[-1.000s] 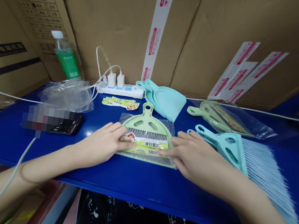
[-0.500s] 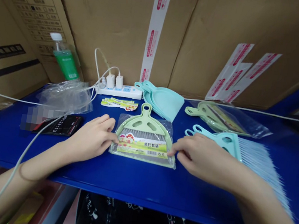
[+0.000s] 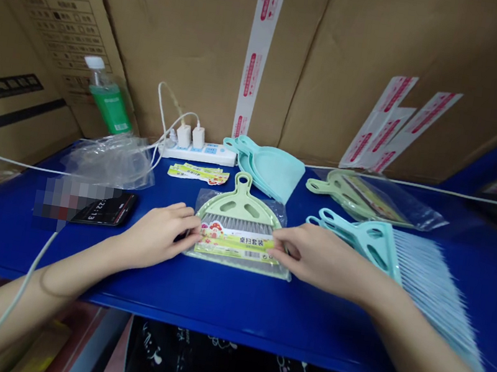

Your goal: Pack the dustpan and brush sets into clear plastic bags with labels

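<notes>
A light green dustpan and brush set lies flat in a clear plastic bag before me, handle pointing away. Across its grey bristles runs a colourful paper label with red mushrooms and printed text. My left hand is closed at the left edge of the set, thumb and fingers at the label's end. From the other side my right hand pinches at the label's right end. Whether the fingers grip the label, the bag or both is hard to make out.
Light blue dustpans are stacked behind the set, near loose labels and a power strip. Blue brushes and another bagged green set lie right. Left are plastic bags, a phone and a bottle.
Both hands have turned from pressing fingertips at the label's ends to holding with thumb and fingers. My right hand has moved slightly left, inward over the label. The set stays put.
</notes>
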The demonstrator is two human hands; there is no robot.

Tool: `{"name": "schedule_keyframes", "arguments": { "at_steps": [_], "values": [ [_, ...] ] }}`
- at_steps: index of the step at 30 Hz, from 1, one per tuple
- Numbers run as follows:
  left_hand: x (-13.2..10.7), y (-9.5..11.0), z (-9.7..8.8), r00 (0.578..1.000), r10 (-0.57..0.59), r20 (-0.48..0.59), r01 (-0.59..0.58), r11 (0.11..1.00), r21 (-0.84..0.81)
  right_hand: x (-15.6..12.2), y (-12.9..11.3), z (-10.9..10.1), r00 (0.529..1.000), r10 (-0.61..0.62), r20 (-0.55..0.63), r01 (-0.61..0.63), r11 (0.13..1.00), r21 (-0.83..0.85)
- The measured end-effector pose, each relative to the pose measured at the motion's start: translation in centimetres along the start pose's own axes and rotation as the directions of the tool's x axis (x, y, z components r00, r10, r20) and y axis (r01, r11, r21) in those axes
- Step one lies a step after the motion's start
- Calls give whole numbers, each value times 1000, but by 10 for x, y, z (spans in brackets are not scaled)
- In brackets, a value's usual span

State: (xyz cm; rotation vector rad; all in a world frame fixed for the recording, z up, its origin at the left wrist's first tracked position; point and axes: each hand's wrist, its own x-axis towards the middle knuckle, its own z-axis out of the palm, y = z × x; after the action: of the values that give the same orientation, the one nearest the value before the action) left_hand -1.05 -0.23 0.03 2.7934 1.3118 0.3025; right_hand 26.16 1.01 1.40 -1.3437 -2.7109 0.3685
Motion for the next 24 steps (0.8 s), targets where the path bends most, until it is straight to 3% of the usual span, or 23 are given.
{"name": "schedule_keyframes", "arguments": {
  "at_steps": [4,8,13,17,24],
  "values": [
    [1,0,0,1000,-20,15,21,999,-36,2,1,5,1000,-14,-4,14,1000,-12],
    [0,0,0,999,32,-35,-32,999,16,1,1,5,1000,-28,-13,27,997,-76],
    [-2,3,4,984,163,-74,-153,980,126,1,-4,7,977,-208,-44,203,973,-107],
    [-1,5,6,977,215,4,-211,953,218,4,-7,10,930,-366,-31,359,922,-143],
    [2,8,4,969,219,113,-242,932,268,5,-10,10,933,-358,20,356,917,-182]
  ]
}}
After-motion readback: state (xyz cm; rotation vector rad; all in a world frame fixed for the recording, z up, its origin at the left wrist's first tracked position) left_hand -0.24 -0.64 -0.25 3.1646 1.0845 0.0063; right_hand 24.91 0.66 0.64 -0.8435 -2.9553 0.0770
